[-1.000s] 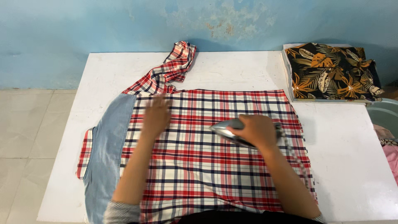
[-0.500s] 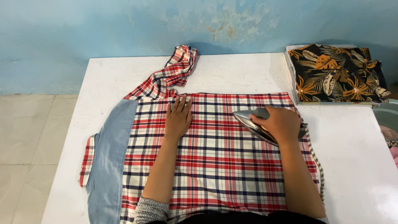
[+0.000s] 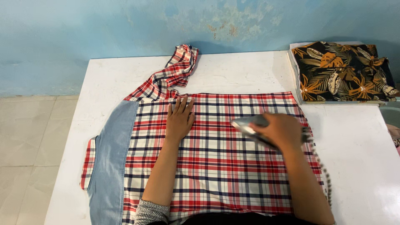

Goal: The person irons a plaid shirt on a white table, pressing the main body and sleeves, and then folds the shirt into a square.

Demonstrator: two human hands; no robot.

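Overhead view of a white table (image 3: 233, 71) set against a worn blue wall (image 3: 83, 29). A plaid shirt (image 3: 216, 166) in red, white and navy lies flat across the centre and lower part of the frame, its body spread from the left-centre to the right-centre of the table. A pale blue denim panel (image 3: 111, 158) runs down the shirt's left edge, and one sleeve (image 3: 173, 75) trails up toward the upper centre, ending near the wall.

The left hand (image 3: 180, 118) lies open and flat, palm down with fingers extended, on the upper middle of the shirt, just below its top hem; it grasps nothing and simply presses on the cloth. The right hand (image 3: 283, 131) sits to the right of centre, clenched around the handle of an electric iron (image 3: 248, 125). The iron's metal nose shows just left of the knuckles, pointing toward the left hand, with its sole resting on the plaid cloth; both hand and iron are blurred. A braided cord (image 3: 323, 171) drops from the iron along the shirt's right edge toward the lower right of the frame.

In the upper right corner, well apart from both hands, a folded dark garment with an orange leaf print (image 3: 341, 71) rests on the table. Pale floor tiles (image 3: 29, 146) fill the left edge.
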